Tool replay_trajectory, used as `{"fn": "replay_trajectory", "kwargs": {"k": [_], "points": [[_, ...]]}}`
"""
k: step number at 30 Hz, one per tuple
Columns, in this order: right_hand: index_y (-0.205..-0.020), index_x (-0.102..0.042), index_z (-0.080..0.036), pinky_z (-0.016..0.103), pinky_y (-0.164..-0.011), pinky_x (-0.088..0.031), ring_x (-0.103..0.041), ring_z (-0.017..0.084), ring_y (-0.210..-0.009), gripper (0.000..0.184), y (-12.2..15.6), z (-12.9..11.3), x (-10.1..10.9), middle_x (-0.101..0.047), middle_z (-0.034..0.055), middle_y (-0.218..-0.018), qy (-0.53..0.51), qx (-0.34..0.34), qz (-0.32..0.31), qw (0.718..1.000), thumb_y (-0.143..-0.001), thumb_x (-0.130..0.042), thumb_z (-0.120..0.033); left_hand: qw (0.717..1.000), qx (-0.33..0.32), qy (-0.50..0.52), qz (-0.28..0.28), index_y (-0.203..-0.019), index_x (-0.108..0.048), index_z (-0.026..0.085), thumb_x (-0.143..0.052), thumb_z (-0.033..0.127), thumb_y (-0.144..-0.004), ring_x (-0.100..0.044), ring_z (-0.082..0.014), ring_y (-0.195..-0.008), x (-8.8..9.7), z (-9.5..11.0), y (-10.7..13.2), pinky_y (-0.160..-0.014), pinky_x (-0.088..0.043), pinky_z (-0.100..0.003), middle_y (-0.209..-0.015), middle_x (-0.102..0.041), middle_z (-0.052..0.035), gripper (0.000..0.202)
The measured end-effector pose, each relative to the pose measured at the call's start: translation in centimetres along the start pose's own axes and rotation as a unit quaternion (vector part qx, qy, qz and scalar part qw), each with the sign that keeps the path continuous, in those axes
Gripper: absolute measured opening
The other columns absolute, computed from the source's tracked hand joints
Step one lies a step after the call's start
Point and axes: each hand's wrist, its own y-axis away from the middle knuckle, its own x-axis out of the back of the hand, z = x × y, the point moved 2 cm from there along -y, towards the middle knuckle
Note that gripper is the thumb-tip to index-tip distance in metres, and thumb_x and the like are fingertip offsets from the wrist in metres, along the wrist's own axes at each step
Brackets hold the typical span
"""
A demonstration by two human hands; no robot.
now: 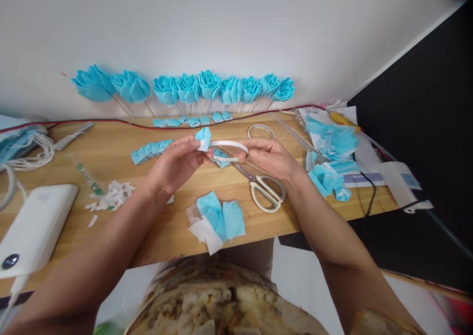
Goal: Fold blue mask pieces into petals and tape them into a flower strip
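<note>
Between thumb and fingers, my left hand pinches a small folded blue petal with a white strip across its lower edge. My right hand grips the right side of a thin white roll of tape. The roll's left side reaches the fingers of my left hand, just beside the petal. Below the roll, scissors with white handles lie on the table, blades partly under the roll. Loose blue and white sheet pieces rest near the front edge. A row of folded blue pieces lies behind my left hand.
Several blue flowers on sticks lean along the wall. Another tape ring lies behind my right hand. White paper scraps and a white power bank sit at left. Crumpled blue material and a yellow-handled tool are at right.
</note>
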Motion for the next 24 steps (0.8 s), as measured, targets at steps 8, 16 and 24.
{"fn": "replay_trajectory", "kwargs": {"k": [8,16,24], "points": [[-0.101,-0.079,-0.022,0.038,-0.088,-0.057,-0.073,0.022,-0.093,0.024,0.4,-2.2,3.4,-0.079,0.0031,-0.094,0.295,0.058,0.167,0.939,-0.08,-0.076,-0.034,0.995,-0.055,-0.01,0.078,-0.074,-0.062,0.017,-0.068,0.024,-0.077,-0.068,-0.0204,-0.099,0.7,1.3,0.0,-0.075,-0.053,-0.027,-0.106,-0.072,-0.007,0.01],[-0.092,-0.078,-0.019,0.034,-0.084,-0.055,-0.072,0.021,-0.088,0.018,-0.2,-1.2,3.8,-0.078,0.0028,-0.092,0.352,0.062,0.157,0.921,-0.081,-0.072,-0.031,0.993,-0.077,-0.008,0.093,-0.073,-0.061,0.018,-0.069,0.025,-0.08,-0.068,-0.0168,-0.085,1.4,1.5,1.9,-0.07,-0.052,-0.026,-0.089,-0.072,-0.0038,0.013],[-0.112,-0.075,-0.021,0.043,-0.099,-0.048,-0.068,0.027,-0.11,0.033,-0.5,-0.4,3.3,-0.076,0.008,-0.114,0.569,0.053,0.076,0.817,-0.084,-0.059,-0.014,0.992,-0.061,-0.001,0.109,-0.07,-0.062,0.018,-0.073,0.025,-0.075,-0.067,-0.0155,-0.078,1.9,0.9,1.8,-0.067,-0.05,-0.025,-0.079,-0.071,-0.003,0.014]]}}
